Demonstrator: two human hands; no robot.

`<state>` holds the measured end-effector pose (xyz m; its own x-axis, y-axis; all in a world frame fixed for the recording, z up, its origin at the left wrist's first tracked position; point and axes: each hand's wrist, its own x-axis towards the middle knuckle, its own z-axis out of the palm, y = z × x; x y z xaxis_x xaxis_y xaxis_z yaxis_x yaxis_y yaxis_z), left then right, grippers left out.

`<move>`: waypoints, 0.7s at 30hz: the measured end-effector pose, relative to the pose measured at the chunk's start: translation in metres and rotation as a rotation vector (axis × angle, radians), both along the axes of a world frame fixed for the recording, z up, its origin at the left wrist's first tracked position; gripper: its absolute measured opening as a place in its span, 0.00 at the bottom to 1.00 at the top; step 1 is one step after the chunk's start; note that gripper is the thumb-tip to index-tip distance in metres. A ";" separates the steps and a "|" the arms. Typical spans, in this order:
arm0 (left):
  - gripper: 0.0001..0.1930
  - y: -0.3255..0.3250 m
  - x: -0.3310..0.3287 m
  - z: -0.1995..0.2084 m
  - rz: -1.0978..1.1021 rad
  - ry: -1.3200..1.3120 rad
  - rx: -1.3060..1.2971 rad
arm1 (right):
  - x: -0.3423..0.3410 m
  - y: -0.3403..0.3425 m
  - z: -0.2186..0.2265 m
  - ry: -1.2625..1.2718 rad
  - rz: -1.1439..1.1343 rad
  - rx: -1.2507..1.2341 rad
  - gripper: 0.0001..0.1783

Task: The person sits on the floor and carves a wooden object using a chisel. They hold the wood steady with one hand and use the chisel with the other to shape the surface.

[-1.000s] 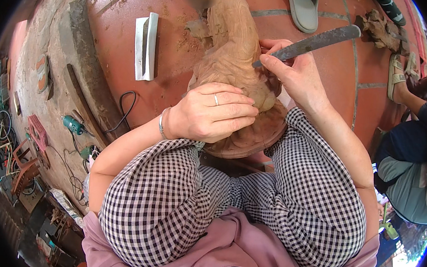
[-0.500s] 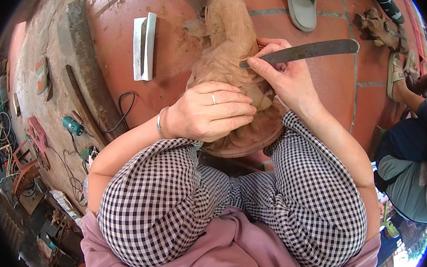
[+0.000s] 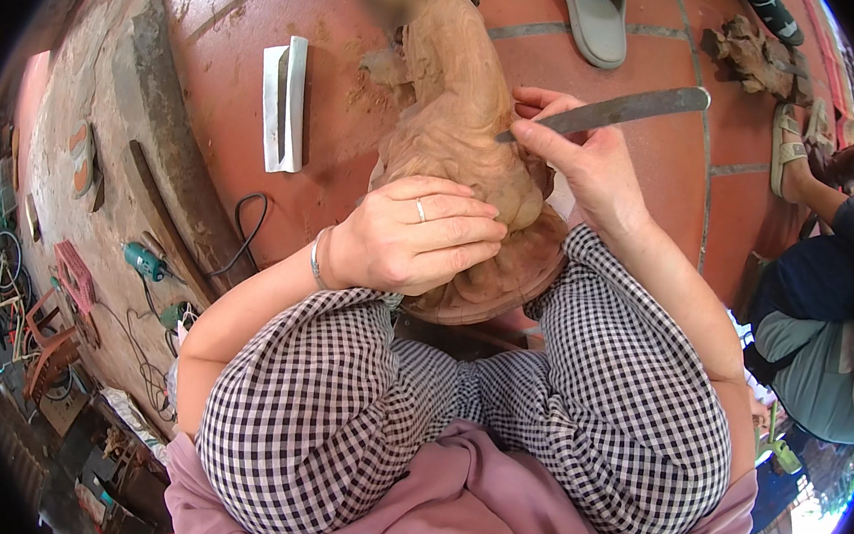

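A brown wooden carving [image 3: 451,118] with flowing folds stands between my knees on a round carved base [image 3: 484,307]. My left hand [image 3: 415,234] lies across its lower left side, fingers stretched over the wood and the thumb hidden. At the carving's right side, my right hand [image 3: 595,170] pinches a long flat metal blade [image 3: 635,110] between thumb and fingers. The blade's narrow end touches or almost touches the wood, while its rounded end points out to the right.
On the tiled floor to the left lies a folded white paper [image 3: 296,106] with a dark strip in it. Beyond are a cable [image 3: 251,228] and a green power tool [image 3: 144,261]. A grey slipper [image 3: 597,24] and a wood chunk [image 3: 754,57] lie ahead; another person [image 3: 823,338] sits at right.
The blade's narrow end and my right hand have shifted slightly right along the carving. My left hand keeps its place on the wood.
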<state>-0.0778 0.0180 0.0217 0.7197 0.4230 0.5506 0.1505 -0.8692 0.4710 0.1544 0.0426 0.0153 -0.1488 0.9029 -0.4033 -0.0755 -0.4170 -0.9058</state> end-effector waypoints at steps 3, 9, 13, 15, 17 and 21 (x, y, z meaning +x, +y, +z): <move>0.13 0.000 0.000 -0.001 0.004 0.000 -0.008 | -0.004 -0.002 -0.001 -0.035 0.027 0.040 0.13; 0.13 0.001 0.000 0.001 0.000 0.002 -0.009 | 0.006 0.007 -0.007 0.095 0.038 -0.013 0.12; 0.13 0.001 0.000 0.002 -0.008 0.013 -0.014 | -0.007 -0.004 -0.008 -0.099 0.021 0.191 0.11; 0.13 0.001 -0.001 0.000 -0.006 0.010 -0.012 | -0.005 -0.002 -0.003 -0.186 0.086 0.234 0.08; 0.13 0.000 -0.001 0.000 -0.002 0.013 -0.011 | -0.001 0.004 0.002 -0.062 0.077 0.086 0.07; 0.13 0.000 -0.001 0.000 -0.005 0.009 -0.005 | -0.003 0.001 0.006 -0.060 0.062 0.088 0.09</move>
